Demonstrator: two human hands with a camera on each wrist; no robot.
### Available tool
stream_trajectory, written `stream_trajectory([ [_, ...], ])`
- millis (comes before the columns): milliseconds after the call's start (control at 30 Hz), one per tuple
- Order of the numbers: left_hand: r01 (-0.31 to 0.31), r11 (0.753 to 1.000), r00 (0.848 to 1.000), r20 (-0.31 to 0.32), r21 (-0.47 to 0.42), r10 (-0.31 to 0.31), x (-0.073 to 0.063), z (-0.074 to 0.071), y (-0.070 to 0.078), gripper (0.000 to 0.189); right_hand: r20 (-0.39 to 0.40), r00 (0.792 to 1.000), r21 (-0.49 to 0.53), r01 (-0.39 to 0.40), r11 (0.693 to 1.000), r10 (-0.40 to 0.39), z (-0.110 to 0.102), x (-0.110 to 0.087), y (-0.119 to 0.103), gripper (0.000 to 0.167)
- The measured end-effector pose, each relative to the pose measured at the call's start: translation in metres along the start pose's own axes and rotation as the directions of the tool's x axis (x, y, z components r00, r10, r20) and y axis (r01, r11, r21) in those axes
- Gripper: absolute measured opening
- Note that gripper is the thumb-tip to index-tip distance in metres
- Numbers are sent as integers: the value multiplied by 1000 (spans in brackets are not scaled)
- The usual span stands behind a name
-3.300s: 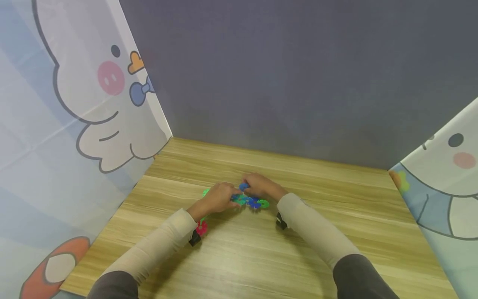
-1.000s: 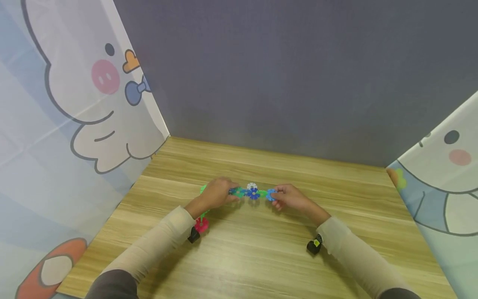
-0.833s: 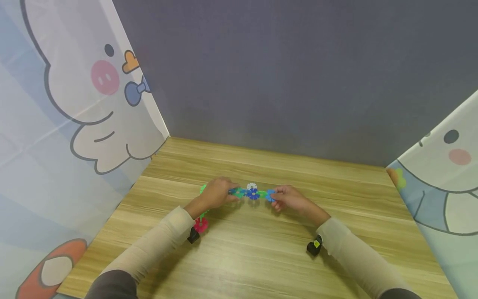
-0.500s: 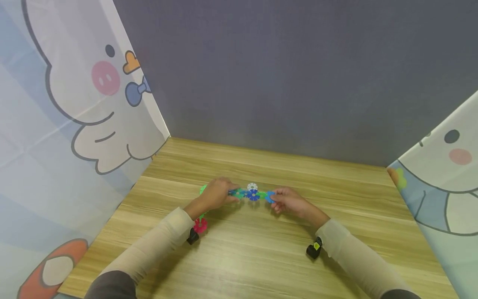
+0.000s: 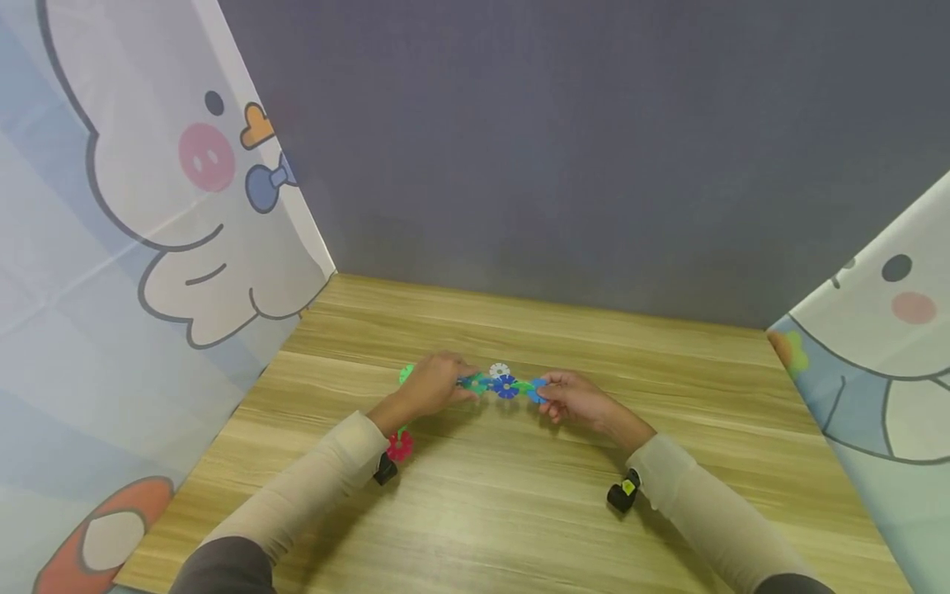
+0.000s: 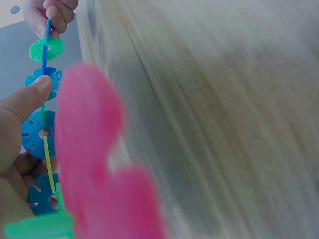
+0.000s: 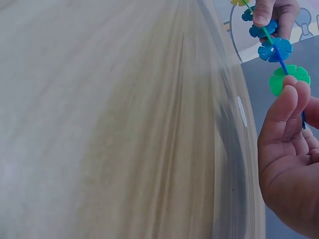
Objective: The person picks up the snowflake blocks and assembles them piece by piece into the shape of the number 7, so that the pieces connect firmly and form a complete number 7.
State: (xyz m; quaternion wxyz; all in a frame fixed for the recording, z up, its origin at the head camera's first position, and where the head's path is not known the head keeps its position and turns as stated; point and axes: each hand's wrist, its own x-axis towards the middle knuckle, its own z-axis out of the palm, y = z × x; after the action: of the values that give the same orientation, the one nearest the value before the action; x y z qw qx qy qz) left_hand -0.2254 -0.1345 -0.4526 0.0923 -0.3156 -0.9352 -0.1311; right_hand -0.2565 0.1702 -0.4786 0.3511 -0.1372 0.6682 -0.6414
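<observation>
A chain of slotted plastic snowflake discs stretches between the two hands above the table. My left hand (image 5: 433, 384) grips it around its blue and teal discs, thumb on top in the left wrist view. At the chain's right end, my right hand (image 5: 582, 399) pinches a light blue disc (image 5: 536, 392) between thumb and fingers. Beside that disc are a green disc (image 7: 278, 82) and a dark blue disc (image 5: 503, 379). The chain's other end passes behind my left hand to a pink disc (image 5: 400, 446), large and blurred in the left wrist view. Fingers hide some of the middle discs.
A white disc (image 5: 494, 368) lies on the wood-grain table (image 5: 475, 511) just behind the chain. A dark grey wall (image 5: 549, 165) rises at the back, with cartoon-printed sheets (image 5: 178, 289) on both sides. Black wrist cameras (image 5: 620, 495) hang under the sleeves.
Since the oldest frame, my right hand has moved right from beside the left hand to the chain's right end, where the light blue disc now sits. Over the last second, both hands barely moved.
</observation>
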Motion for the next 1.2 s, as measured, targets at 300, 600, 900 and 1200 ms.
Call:
stream_trajectory([
  [300,9,1000,999,33,-7,-9,2,-1,4,53,-32,999,-17,-5,1000,4,-1,0,1,6],
  [600,4,1000,1000,27,-7,-4,-1,1,1,53,-115,993,-150,10,989,-27,3,1,-2,21],
  [900,-35,999,999,2,23,35,1,5,2,52,-121,992,-147,2,989,-20,0,-1,3,27],
  [1200,-7,1000,1000,30,-12,7,5,2,8,53,-122,993,-105,-10,994,-3,-1,-4,-2,27],
])
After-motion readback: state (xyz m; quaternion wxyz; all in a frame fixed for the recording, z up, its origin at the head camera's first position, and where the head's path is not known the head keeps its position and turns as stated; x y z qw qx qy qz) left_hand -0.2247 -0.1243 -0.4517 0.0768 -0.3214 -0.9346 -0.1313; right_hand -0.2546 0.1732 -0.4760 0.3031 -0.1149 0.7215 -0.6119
